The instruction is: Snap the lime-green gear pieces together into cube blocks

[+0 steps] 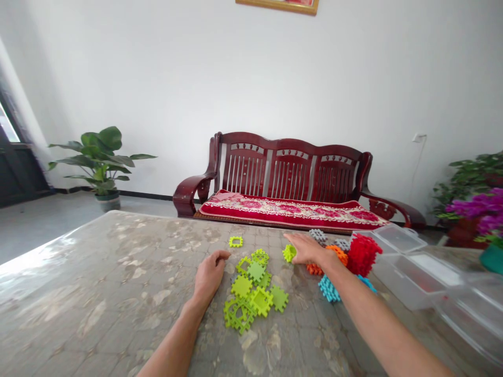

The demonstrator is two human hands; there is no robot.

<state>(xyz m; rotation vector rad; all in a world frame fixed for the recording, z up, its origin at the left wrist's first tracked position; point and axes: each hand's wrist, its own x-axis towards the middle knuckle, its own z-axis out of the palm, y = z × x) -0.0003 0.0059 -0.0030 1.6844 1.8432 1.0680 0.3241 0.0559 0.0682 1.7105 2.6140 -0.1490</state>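
Observation:
My left hand (211,271) rests on the table, its fingers loosely curled and no object showing in them. Just right of it lies a loose pile of yellow-green interlocking plastic tiles (241,286) with notched edges, some solid and some with cut-outs. One yellow-green frame tile (236,242) lies apart, beyond the left fingertips. My right hand (305,248) reaches across with its fingers stretched out. A small yellow-green piece (289,253) sits between its fingers and thumb; whether they grip it I cannot tell for sure.
Beside my right forearm are orange tiles (338,254), grey tiles (318,236), a red tile stack (362,255) and blue tiles (328,289). Clear plastic boxes (408,280) stand at right, near purple flowers (477,209). A wooden sofa (291,173) is behind the table (98,293).

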